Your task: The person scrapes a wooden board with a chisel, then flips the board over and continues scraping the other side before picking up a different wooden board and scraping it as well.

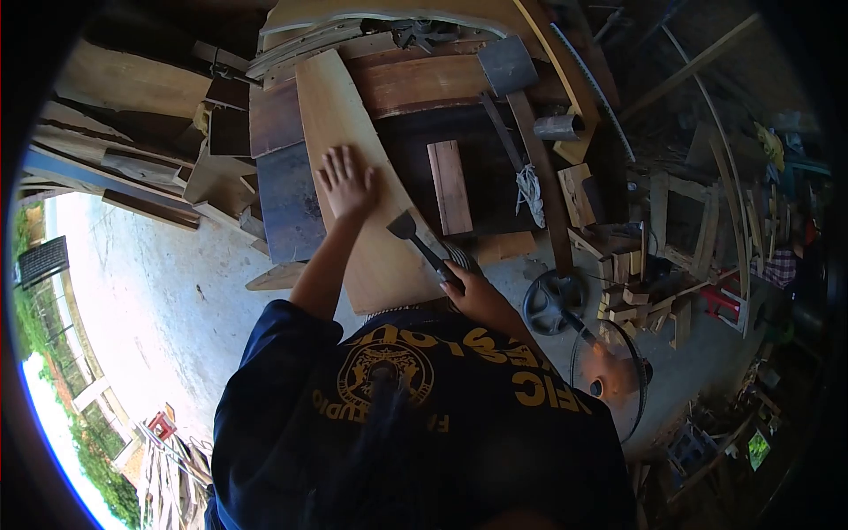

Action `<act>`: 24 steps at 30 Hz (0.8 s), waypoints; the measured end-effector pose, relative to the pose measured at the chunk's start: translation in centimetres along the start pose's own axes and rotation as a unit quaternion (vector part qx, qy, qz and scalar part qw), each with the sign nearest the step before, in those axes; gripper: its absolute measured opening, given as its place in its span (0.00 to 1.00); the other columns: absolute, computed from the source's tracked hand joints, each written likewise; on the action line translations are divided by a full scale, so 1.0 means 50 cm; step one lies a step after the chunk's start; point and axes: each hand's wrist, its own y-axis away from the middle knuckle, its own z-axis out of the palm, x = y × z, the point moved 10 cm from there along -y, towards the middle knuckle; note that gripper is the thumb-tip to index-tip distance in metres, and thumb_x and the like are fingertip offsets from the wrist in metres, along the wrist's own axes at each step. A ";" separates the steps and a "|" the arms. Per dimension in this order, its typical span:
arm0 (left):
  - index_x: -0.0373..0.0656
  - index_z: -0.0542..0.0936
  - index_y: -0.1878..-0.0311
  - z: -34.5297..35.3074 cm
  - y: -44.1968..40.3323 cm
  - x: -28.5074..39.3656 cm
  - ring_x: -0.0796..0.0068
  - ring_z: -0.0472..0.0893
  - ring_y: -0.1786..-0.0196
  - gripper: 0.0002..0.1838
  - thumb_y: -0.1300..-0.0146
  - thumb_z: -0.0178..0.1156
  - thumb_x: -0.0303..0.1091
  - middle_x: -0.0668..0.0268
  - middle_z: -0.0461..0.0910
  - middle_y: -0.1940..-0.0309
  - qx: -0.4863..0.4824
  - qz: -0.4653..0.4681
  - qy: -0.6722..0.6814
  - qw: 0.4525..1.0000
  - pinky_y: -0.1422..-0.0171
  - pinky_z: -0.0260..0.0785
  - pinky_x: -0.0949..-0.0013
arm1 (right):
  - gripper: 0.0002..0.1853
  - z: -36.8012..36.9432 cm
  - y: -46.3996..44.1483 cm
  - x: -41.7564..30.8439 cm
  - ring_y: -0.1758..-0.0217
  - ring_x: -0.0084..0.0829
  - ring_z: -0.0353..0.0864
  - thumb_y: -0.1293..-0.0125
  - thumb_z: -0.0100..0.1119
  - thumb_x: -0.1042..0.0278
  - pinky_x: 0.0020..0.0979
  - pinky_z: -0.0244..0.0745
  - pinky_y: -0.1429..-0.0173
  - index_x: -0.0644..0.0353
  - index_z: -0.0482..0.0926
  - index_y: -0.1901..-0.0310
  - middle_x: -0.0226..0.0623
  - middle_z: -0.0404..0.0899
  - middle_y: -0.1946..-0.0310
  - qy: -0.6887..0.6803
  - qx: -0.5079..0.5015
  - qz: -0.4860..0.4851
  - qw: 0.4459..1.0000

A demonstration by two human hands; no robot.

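A long pale wooden board [389, 256] slants across the workbench, its near end at my body. My left hand [347, 185] lies flat on the board's face with the fingers spread. In my right hand [484, 299] is a scraper [427, 251], gripped by its dark handle. Its wide blade points up and left, over or against the board's right edge; contact cannot be made out. A short reddish wood block [450, 187] lies on the dark bench top [402, 141] right of the board.
Right on the bench are a flat metal plate [508, 65], a metal cylinder [558, 128] and a pale rag [529, 194]. A standing fan [609, 375] is close on my right. Stacked offcuts [632, 300] lie beyond it. Planks [141, 177] crowd the left.
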 end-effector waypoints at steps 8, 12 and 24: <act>0.49 0.51 0.27 -0.033 0.118 0.077 0.66 0.43 0.23 0.34 0.31 0.39 0.54 0.65 0.47 0.25 -0.164 0.265 0.031 0.950 0.22 0.26 0.52 | 0.28 -0.039 0.003 -0.062 0.63 0.53 0.81 0.33 0.51 0.54 0.43 0.75 0.57 0.57 0.64 0.35 0.57 0.80 0.69 0.115 -0.091 0.090 0.985; 0.65 0.56 0.29 -0.009 0.020 0.110 0.70 0.47 0.24 0.31 0.33 0.40 0.60 0.67 0.52 0.27 -0.131 0.452 -0.016 0.882 0.22 0.29 0.46 | 0.28 -0.019 0.006 -0.079 0.64 0.55 0.80 0.32 0.50 0.55 0.46 0.74 0.59 0.56 0.63 0.34 0.58 0.79 0.70 0.153 -0.073 0.074 0.983; 0.50 0.51 0.26 -0.010 0.162 -0.207 0.56 0.44 0.23 0.34 0.32 0.40 0.53 0.54 0.48 0.26 -0.049 -0.124 0.092 0.987 0.24 0.31 0.47 | 0.27 0.045 0.024 -0.086 0.53 0.58 0.78 0.31 0.47 0.54 0.46 0.74 0.51 0.57 0.61 0.34 0.62 0.78 0.59 0.114 -0.018 0.093 0.989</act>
